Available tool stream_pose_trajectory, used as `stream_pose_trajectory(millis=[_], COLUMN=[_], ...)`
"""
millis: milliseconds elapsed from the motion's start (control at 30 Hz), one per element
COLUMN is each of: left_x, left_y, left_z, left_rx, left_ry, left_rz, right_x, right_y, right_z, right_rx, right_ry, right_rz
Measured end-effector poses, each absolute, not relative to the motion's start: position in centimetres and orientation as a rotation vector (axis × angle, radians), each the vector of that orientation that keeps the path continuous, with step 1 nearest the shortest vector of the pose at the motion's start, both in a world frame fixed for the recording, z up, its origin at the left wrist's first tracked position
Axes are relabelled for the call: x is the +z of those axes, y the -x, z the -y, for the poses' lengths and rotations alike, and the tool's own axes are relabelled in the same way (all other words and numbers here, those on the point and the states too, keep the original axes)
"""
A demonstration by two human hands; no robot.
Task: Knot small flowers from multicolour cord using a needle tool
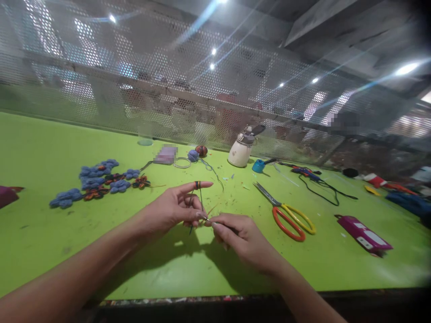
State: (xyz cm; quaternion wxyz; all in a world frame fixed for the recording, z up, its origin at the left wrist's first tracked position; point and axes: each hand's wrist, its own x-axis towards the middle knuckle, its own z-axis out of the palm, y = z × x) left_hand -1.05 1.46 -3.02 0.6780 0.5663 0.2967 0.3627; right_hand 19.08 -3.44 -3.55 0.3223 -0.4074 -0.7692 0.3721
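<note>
My left hand [180, 204] has its index finger stretched out, with dark multicoloured yarn [197, 184] looped around it. Strands run down from that finger to the thumb and other fingers, which pinch the yarn low down. My right hand [237, 233] grips a thin crochet hook [208, 220], its metal tip meeting the yarn at my left fingertips. Most of the hook's handle is hidden in my palm. Any stitches there are too small to make out. To the left lie crocheted blue flowers [90, 183] and orange-black flowers [96, 193].
Scissors [286, 217] with orange and yellow handles lie right of my hands, near a purple box [363, 234]. Behind are a blue yarn ball [193, 155], a dark yarn ball [201, 150], a white bottle [239, 152] and a blue pot [258, 166]. A perforated screen [188, 89] edges the green table [161, 280].
</note>
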Motion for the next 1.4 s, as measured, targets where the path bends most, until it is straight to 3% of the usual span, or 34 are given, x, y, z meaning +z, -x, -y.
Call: stream_pose_trajectory(millis=[133,267,567,1400], left_x=[-3.1,-3.1,-3.5,-2.8], left_y=[1.0,0.9,0.6,0.5], left_z=[-1.5,-1.5,-1.7,-1.4], left_rx=[0.857,0.862,0.859,0.898], left_ry=[-1.286,-1.305,-1.298,-1.142], left_rz=[-0.680,-0.687,-0.726,-0.694], right_x=[-4.2,-4.6,-5.1,-4.1], right_y=[-18.9,-18.9,-19.1,-18.9], right_z=[3.4,3.2,3.1,1.9], right_rx=[1.276,1.343,0.959,0.988], right_ry=[1.089,1.103,1.132,1.187], right_rz=[1.806,1.733,1.900,1.942])
